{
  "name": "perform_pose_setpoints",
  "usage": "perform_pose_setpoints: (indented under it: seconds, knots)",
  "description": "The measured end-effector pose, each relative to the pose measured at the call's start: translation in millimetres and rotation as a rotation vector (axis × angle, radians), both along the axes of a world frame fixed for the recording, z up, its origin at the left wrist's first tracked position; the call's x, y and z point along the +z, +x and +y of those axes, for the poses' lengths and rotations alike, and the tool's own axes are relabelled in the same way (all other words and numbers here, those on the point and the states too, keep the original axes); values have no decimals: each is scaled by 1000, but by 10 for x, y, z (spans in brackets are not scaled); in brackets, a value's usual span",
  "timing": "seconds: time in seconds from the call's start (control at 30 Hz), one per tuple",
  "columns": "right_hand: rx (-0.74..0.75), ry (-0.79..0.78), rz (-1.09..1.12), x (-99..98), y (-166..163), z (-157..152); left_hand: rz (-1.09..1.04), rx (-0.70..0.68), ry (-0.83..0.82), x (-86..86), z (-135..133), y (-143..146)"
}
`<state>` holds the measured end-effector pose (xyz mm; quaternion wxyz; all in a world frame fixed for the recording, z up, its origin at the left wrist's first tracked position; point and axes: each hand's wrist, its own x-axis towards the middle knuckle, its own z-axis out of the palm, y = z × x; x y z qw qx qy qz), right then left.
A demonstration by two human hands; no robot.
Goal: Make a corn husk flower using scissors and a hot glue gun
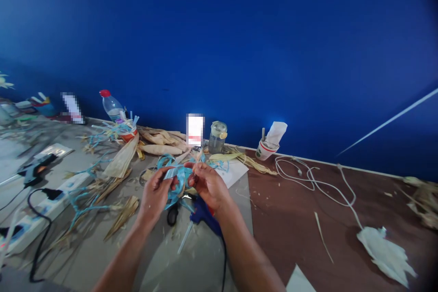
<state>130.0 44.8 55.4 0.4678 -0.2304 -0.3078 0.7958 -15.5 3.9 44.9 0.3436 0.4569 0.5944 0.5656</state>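
Observation:
My left hand (pixel 155 194) is closed on a crinkled light blue ribbon (pixel 183 175), thumb and fingers pinching it in front of me. My right hand (pixel 210 187) is beside it, its fingertips pressed together at the ribbon's right end; whatever small thing they grip is hidden. More loops of blue ribbon hang under and behind both hands. Below my right hand lies a blue hot glue gun (pixel 207 216) with a clear glue stick (pixel 185 237) poking out. Scissors with a black handle (pixel 172 214) lie beneath the hands, partly covered.
Left: blue-wrapped branches (pixel 82 207), a dry husk piece (pixel 123 216), a power strip (pixel 65 196) and another glue gun (pixel 37 169). Behind: corn husks (pixel 162 139), a bottle (pixel 112 107), a glass jar (pixel 218 137) and a paper cup (pixel 267 149). Right: a white cable (pixel 331 191).

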Motion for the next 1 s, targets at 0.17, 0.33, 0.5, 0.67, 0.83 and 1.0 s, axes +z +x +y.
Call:
perform_pose_setpoints:
  seconds: [0.17, 0.33, 0.5, 0.67, 0.83, 1.0]
  knots:
    - [196, 199, -88, 14, 8, -67, 42, -187, -33, 113, -151, -8]
    - [189, 278, -225, 14, 74, -44, 68, -334, -76, 87, -264, -102]
    - [-127, 138, -127, 5, 88, 48, -10, -267, -133, 41, -299, -315]
    - [-503, 12, 113, 14, 225, 191, -183, -268, -195, 21, -356, -622]
    - [-654, 7, 205, 1, 403, 293, -311, -105, -148, 18, -386, -868]
    - [-687, 53, 261, 44, 447, 269, -418, 56, -56, 55, -385, -989]
